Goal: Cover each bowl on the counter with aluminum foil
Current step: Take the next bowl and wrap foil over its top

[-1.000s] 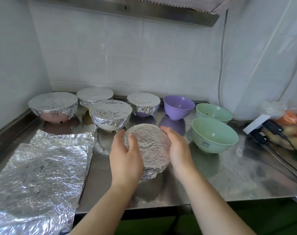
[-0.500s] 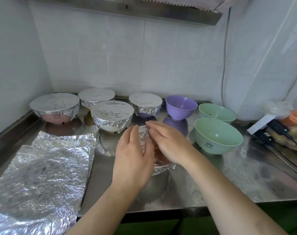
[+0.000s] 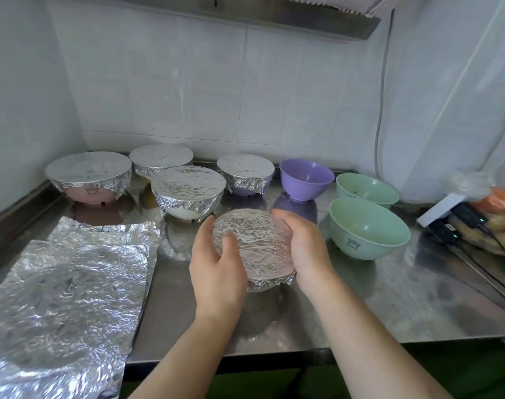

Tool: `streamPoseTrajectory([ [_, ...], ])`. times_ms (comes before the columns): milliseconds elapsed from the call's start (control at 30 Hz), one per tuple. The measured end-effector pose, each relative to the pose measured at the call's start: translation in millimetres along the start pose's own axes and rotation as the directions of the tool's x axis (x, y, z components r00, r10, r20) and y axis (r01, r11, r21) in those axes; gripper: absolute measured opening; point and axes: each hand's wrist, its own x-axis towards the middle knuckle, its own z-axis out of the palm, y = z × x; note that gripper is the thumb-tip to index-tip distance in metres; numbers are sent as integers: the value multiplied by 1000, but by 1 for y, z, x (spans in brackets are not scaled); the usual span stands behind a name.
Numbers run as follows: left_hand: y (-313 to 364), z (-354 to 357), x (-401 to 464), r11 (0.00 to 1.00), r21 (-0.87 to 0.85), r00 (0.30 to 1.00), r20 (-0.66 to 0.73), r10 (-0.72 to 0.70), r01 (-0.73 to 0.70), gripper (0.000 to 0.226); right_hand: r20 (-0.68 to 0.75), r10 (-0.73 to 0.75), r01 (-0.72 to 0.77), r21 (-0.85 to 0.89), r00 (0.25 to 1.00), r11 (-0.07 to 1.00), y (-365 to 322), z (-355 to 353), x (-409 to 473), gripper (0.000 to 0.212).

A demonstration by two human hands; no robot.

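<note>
A foil-covered bowl [image 3: 255, 246] sits at the middle of the steel counter [image 3: 375, 306]. My left hand [image 3: 216, 272] grips its left side, thumb on the foil top. My right hand [image 3: 306, 249] cups its right side, fingers curled round the rim. Behind stand several foil-covered bowls: a pink one [image 3: 88, 175], one at the back [image 3: 160, 159], a white one [image 3: 187, 190] and a purple one [image 3: 245, 172]. Uncovered are a purple bowl [image 3: 306, 178] and two green bowls [image 3: 368, 190] [image 3: 369, 227]. Loose foil sheets [image 3: 64, 295] lie stacked at the left.
A tiled wall runs behind and to the left. At the right lie black cables with chargers [image 3: 464, 223] and a plastic bag of food [image 3: 496, 214]. The counter's front edge [image 3: 274, 359] is close to me.
My right hand moved off the top of the foil to the bowl's right side. My left hand stays on the left side. The foil now sits tucked round the rim.
</note>
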Motion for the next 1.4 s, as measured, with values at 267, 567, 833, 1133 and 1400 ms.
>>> streamPoseTrajectory([
  [267, 7, 1, -1, 994, -111, 998, -60, -14, 8, 37, -138, 27, -10, 121, 990, 993, 9, 5, -3, 31],
  [567, 14, -15, 10, 993, 92, 997, 9, 70, -71, 40, -108, -105, 85, -174, 989, 981, -6, -6, -5, 35],
  [833, 17, -7, 7, 803, 426, 909, 219, 356, -417, 53, 450, -235, 484, -586, 861, 650, -29, 5, 11, 37],
  [1133, 0, -4, 4, 950, 210, 973, 69, 219, -229, 50, 321, -96, 274, -571, 942, 774, -30, 2, 15, 38],
  [1400, 3, 4, -7, 986, -164, 999, -30, -44, 39, 41, 65, 53, -64, 176, 996, 982, -5, -1, 12, 31],
])
